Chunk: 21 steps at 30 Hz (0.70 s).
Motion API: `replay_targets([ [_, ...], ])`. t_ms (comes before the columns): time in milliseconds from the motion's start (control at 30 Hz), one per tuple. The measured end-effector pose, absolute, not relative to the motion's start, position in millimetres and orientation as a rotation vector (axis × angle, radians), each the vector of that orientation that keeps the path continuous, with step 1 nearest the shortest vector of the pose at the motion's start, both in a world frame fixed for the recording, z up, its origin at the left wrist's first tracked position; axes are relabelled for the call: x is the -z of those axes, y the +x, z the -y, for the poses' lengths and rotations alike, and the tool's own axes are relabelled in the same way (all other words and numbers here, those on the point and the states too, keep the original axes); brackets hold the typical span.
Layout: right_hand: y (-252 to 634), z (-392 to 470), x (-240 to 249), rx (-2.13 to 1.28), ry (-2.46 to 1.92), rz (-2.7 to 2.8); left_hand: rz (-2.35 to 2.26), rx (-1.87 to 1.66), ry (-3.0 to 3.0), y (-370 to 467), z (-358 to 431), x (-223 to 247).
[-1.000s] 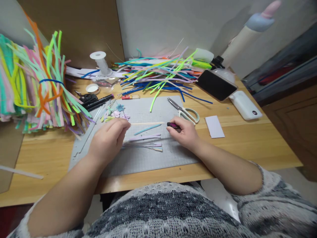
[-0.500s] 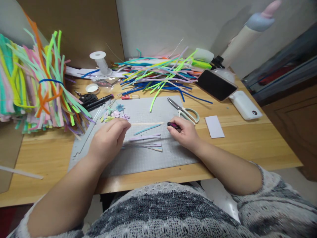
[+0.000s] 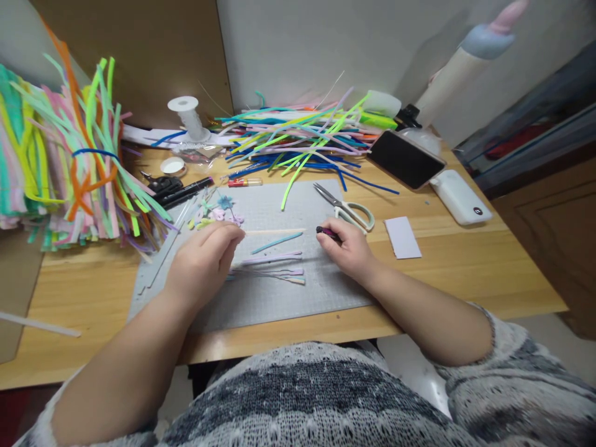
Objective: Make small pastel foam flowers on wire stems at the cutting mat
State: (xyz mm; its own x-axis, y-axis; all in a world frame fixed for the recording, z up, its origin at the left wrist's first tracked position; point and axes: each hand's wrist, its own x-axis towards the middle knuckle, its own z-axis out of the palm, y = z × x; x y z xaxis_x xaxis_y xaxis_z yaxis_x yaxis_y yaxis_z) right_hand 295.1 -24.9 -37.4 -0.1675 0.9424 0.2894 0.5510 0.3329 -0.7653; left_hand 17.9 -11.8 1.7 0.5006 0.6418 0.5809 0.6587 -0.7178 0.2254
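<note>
My left hand point(image 3: 205, 254) is closed, its fingertips pinching one end of a cream pipe cleaner point(image 3: 274, 232) that stretches out to the right. In my right hand point(image 3: 347, 248) is a small black-and-purple object point(image 3: 328, 233); the fingers wrap round most of it, so its kind is unclear. Its black end points left, a short gap from the pipe cleaner's free tip. Below lie a blue pipe cleaner piece point(image 3: 277, 243), lilac pieces point(image 3: 272, 257) and several mixed pastel pieces point(image 3: 279, 273). Beyond my left hand sit small pastel pipe cleaner shapes point(image 3: 216, 214).
A grey cutting mat point(image 3: 298, 198) covers the table's middle. Scissors point(image 3: 347, 208) lie behind my right hand, near a white card point(image 3: 403, 237). Further back are a heap of pipe cleaners point(image 3: 298, 139), a phone point(image 3: 405, 160) and a spool point(image 3: 189, 118). Bundled pipe cleaners point(image 3: 93, 155) stand left.
The black-and-purple object in my right hand has shifted very slightly to the right and its black end shows a little differently. Otherwise hands and table look the same.
</note>
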Motion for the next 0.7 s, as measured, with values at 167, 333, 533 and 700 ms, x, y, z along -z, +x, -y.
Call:
replay_targets([
  [167, 297, 24, 38, -0.671, -1.301, 1.706, 1.348, 0.991, -2.692, 21, -1, 14],
  [333, 297, 22, 38, -0.671, -1.323, 1.675, 1.554, 0.768, -2.763, 30, -16, 32],
  [533, 296, 22, 40, -0.664, -1.34, 1.673, 1.309, 0.636, -2.973, 36, -12, 25],
  [700, 296, 22, 40, -0.674, -1.357, 1.684, 0.988, 0.459, -3.082, 44, -7, 22],
])
